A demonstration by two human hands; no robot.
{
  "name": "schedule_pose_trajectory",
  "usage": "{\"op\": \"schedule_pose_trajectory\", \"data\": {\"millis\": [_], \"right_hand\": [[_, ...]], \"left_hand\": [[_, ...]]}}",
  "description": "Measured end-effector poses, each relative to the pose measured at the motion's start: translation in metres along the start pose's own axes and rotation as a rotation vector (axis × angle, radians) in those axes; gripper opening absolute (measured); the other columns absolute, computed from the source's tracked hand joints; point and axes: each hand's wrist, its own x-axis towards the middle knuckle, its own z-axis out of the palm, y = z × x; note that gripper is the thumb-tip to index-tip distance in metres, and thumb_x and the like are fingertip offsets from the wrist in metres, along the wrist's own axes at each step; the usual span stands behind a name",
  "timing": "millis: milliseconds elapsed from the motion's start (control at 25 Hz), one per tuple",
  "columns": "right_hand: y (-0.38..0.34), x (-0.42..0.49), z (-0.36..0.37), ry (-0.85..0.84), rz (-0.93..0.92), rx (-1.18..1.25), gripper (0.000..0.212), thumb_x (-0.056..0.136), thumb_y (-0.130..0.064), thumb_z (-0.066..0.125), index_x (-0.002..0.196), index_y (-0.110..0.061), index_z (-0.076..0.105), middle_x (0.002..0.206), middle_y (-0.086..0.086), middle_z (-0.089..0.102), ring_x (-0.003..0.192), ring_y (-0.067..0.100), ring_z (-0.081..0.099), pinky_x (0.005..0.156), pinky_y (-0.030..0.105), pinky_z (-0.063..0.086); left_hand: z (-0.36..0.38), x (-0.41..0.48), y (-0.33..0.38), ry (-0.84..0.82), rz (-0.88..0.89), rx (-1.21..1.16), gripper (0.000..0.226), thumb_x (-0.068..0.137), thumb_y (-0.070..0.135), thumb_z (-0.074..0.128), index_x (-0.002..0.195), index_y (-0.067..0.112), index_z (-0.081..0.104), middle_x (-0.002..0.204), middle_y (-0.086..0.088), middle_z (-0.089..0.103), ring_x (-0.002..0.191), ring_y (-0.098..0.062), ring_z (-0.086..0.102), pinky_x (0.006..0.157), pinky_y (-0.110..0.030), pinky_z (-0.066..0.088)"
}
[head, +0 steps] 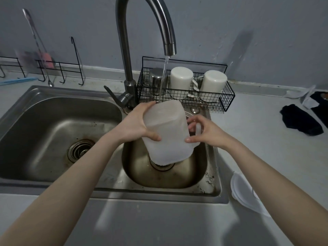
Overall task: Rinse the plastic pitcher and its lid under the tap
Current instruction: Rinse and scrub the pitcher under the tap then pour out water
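Head view looks down past two bare forearms. Near the right forearm a clear lid point(243, 190) lies on the desk point(159, 224). Both hands are clamped on the plastic pitcher point(166, 134), held upside down and tilted over the small sink basin point(195, 174): left hand point(133, 125) grips its side, right hand point(205, 130) wraps its handle. Water point(162, 82) from the tap point(170, 48) strikes the pitcher's upturned base beyond the hands. Farther back, a wire rack point(227, 102) holds cups.
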Motion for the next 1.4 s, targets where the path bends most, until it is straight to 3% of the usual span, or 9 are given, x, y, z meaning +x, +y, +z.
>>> {"op": "schedule_pose_trajectory", "data": {"millis": [120, 240, 360, 560, 680, 800, 880, 1040, 1400], "right_hand": [[-0.001, -0.006, 0.015, -0.016, -0.063, -0.069, 0.073, 0.059, -0.008, 0.084, 0.117, -0.009, 0.042, 0.110, 0.004, 0.051, 0.102, 0.017, 0.050, 0.083, 0.011, 0.041], [-0.011, -0.010, 0.021, -0.013, -0.185, 0.018, 0.108, 0.054, -0.012, 0.087, 0.137, -0.028, 0.020, 0.135, 0.001, 0.037, 0.121, 0.013, 0.042, 0.100, 0.023, 0.036], [-0.021, -0.012, 0.021, -0.015, -0.235, 0.035, 0.109, 0.053, -0.018, 0.088, 0.132, -0.040, 0.018, 0.132, -0.008, 0.035, 0.120, 0.009, 0.040, 0.102, 0.025, 0.035], [-0.018, -0.010, 0.021, 0.034, -0.188, -0.018, 0.099, 0.050, -0.022, 0.089, 0.128, -0.037, 0.029, 0.124, -0.014, 0.040, 0.112, 0.007, 0.044, 0.095, 0.026, 0.039], [-0.013, -0.008, 0.024, 0.017, -0.135, -0.025, 0.102, 0.050, -0.020, 0.089, 0.131, -0.034, 0.029, 0.118, -0.025, 0.039, 0.108, -0.005, 0.043, 0.089, 0.015, 0.037], [-0.010, -0.006, 0.029, 0.045, -0.105, -0.055, 0.105, 0.050, -0.023, 0.088, 0.135, -0.035, 0.027, 0.114, -0.036, 0.031, 0.103, -0.024, 0.034, 0.082, 0.003, 0.032], [-0.012, -0.004, 0.029, 0.065, -0.080, -0.027, 0.103, 0.050, -0.024, 0.088, 0.133, -0.037, 0.028, 0.117, -0.027, 0.037, 0.107, -0.012, 0.041, 0.089, 0.014, 0.037], [-0.018, -0.002, 0.026, 0.100, -0.032, -0.005, 0.100, 0.048, -0.024, 0.088, 0.129, -0.038, 0.031, 0.124, -0.009, 0.041, 0.112, 0.013, 0.045, 0.093, 0.042, 0.047], [-0.018, 0.006, 0.023, 0.142, 0.003, -0.008, 0.101, 0.049, -0.019, 0.089, 0.131, -0.035, 0.032, 0.126, -0.007, 0.041, 0.113, 0.012, 0.043, 0.095, 0.030, 0.040]], "left_hand": [[0.008, -0.004, 0.005, -0.034, 0.082, 0.189, 0.112, 0.049, 0.024, 0.088, 0.142, 0.020, 0.025, 0.138, 0.003, 0.033, 0.118, -0.007, 0.033, 0.100, -0.020, 0.026], [0.014, -0.005, 0.011, -0.033, 0.144, 0.361, 0.115, 0.047, 0.030, 0.087, 0.142, 0.019, 0.024, 0.142, 0.000, 0.031, 0.128, -0.019, 0.033, 0.109, -0.031, 0.027], [0.016, -0.008, 0.015, -0.040, 0.172, 0.421, 0.116, 0.048, 0.033, 0.086, 0.143, 0.019, 0.022, 0.144, -0.001, 0.028, 0.129, -0.021, 0.031, 0.111, -0.037, 0.027], [0.004, -0.017, 0.011, -0.147, 0.107, 0.264, 0.121, 0.051, 0.041, 0.086, 0.145, 0.029, 0.011, 0.146, 0.011, 0.015, 0.129, -0.010, 0.013, 0.108, -0.030, 0.014], [-0.027, -0.014, -0.005, -0.257, -0.061, 0.086, 0.094, 0.062, 0.038, 0.080, 0.140, 0.033, 0.028, 0.137, 0.011, 0.031, 0.124, -0.007, 0.030, 0.103, -0.026, 0.024], [-0.040, 0.004, -0.031, 0.231, -0.331, -0.194, 0.040, 0.081, 0.023, 0.067, 0.116, 0.007, 0.052, 0.105, -0.008, 0.055, 0.087, -0.017, 0.054, 0.081, -0.031, 0.047], [-0.043, 0.020, -0.044, 0.452, -0.519, -0.373, 0.042, 0.086, 0.022, 0.060, 0.117, -0.002, 0.046, 0.106, -0.018, 0.056, 0.079, -0.020, 0.055, 0.073, -0.033, 0.049], [-0.046, 0.056, -0.054, 0.551, -0.601, -0.352, 0.062, 0.090, 0.026, 0.052, 0.134, -0.002, 0.020, 0.135, -0.020, 0.041, 0.120, -0.030, 0.045, 0.095, -0.035, 0.038], [-0.037, 0.098, -0.071, 0.607, -0.647, -0.197, 0.049, 0.098, 0.014, 0.026, 0.141, -0.002, 0.010, 0.137, -0.024, 0.042, 0.123, -0.037, 0.044, 0.102, -0.038, 0.032]]}}
